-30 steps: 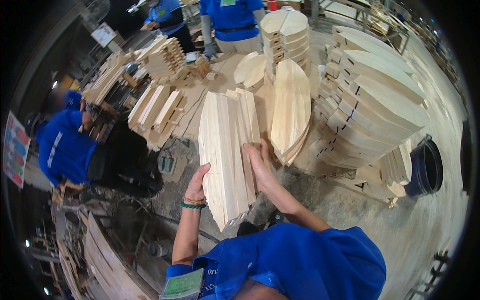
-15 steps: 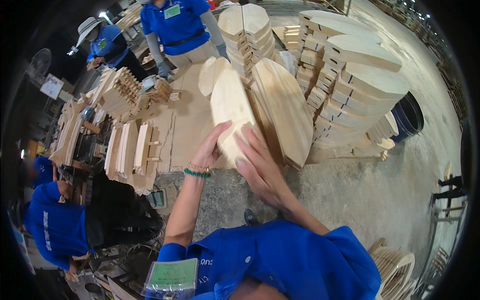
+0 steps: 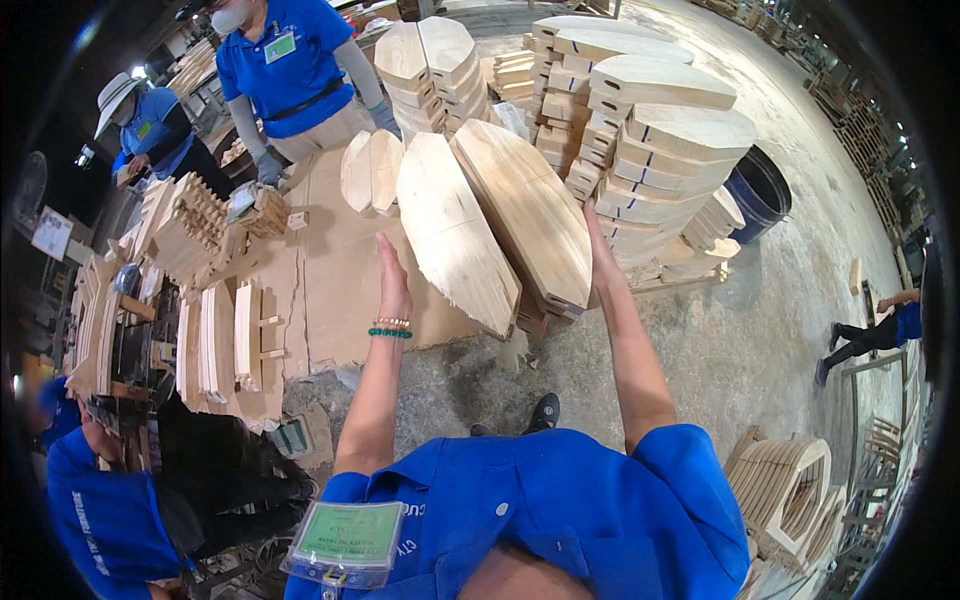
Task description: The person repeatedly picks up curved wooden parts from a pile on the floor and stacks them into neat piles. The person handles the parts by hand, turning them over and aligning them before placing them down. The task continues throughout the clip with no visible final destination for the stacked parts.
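Two pale wooden boards with curved outlines lie side by side in front of me: a left board (image 3: 450, 225) and a right board (image 3: 530, 205), with a narrow dark gap between them. Thick edges show at their near ends. My left hand (image 3: 394, 285), wearing bracelets, is upright with straight fingers to the left of the left board, apparently apart from it. On the other side, my right hand (image 3: 598, 245) has its fingers stretched along the right board's outer edge; whether the palm touches is hard to tell. Neither hand grips anything.
Tall stacks of curved boards (image 3: 660, 165) stand at the right, another stack (image 3: 430, 60) behind. Cardboard (image 3: 330, 260) covers the table, with wooden slats (image 3: 220, 340) at its left. A gloved co-worker (image 3: 285, 80) stands across. A dark blue bin (image 3: 758, 195) is at far right.
The left board, earlier tilted between both hands, now lies beside the right board. My hands have let go and spread apart, left hand to the left, right hand to the right board's outer side.
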Demonstrator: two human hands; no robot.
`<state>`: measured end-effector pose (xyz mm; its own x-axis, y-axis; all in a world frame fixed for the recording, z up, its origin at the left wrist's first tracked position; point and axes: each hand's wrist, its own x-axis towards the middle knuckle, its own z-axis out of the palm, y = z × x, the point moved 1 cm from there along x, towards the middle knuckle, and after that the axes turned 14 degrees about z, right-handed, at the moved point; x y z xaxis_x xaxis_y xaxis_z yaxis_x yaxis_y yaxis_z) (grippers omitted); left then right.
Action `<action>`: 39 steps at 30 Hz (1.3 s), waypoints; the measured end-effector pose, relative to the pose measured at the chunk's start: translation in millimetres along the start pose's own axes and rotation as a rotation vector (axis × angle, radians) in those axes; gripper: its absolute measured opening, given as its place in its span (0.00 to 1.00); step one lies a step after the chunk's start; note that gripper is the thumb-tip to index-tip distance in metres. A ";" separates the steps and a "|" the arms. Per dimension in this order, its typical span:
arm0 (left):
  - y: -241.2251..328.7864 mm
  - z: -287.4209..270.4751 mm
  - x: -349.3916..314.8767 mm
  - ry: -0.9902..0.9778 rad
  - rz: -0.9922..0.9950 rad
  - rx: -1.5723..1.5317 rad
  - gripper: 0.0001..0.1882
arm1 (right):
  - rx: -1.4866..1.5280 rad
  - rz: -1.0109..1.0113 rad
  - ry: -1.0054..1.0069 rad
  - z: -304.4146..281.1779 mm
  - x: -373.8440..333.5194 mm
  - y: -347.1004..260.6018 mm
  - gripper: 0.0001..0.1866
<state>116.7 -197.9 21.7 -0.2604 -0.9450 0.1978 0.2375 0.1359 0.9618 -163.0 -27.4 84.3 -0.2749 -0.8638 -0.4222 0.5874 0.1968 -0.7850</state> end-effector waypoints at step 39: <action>117.7 134.4 -43.4 -0.308 0.874 0.631 0.46 | -1.352 -0.851 -0.058 107.3 -27.8 -58.7 0.21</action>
<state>30.2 -101.0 151.8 -0.4772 -0.3489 0.8065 -0.0424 0.9259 0.3755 -108.2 -64.7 190.8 -0.1084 -0.9411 0.3204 -0.7989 -0.1094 -0.5914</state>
